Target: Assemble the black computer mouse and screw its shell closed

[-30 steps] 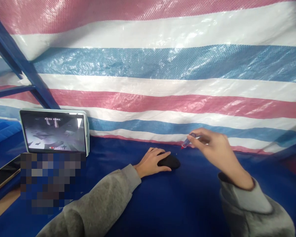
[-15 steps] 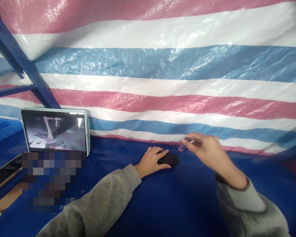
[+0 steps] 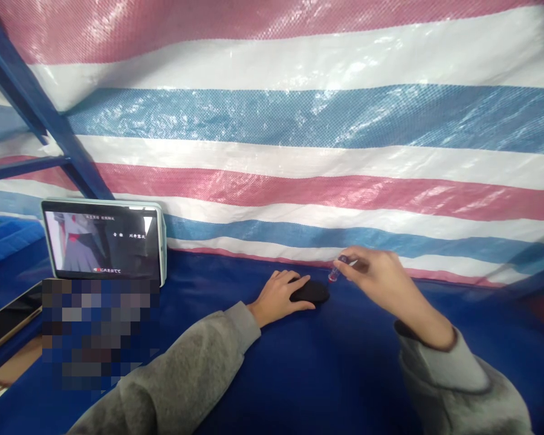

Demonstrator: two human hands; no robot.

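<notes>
A black, rounded object like a computer mouse [image 3: 317, 292] lies on the dark blue surface [image 3: 299, 368]. My left hand [image 3: 277, 298] is closed around its left end, thumb on the near side and fingers on the far side. Just right of it, my right hand [image 3: 367, 269] pinches a small clear, purplish screwdriver-like tool [image 3: 333, 273] between thumb and fingertips. The tool tilts down to the left, its red lower end close to the black object's right end. Whether its thin tip touches the object cannot be made out.
At the left a tablet [image 3: 104, 241] stands upright, showing a video. A phone [image 3: 11, 317] lies at the left edge, with a blue tray [image 3: 11, 238] behind it. Blue metal bars [image 3: 49, 130] rise there. A striped plastic sheet [image 3: 299, 115] hangs behind the surface.
The picture on the tablet's screen is different. Both hands keep nearly the same places, and the tool in my right hand has shifted only very slightly.
</notes>
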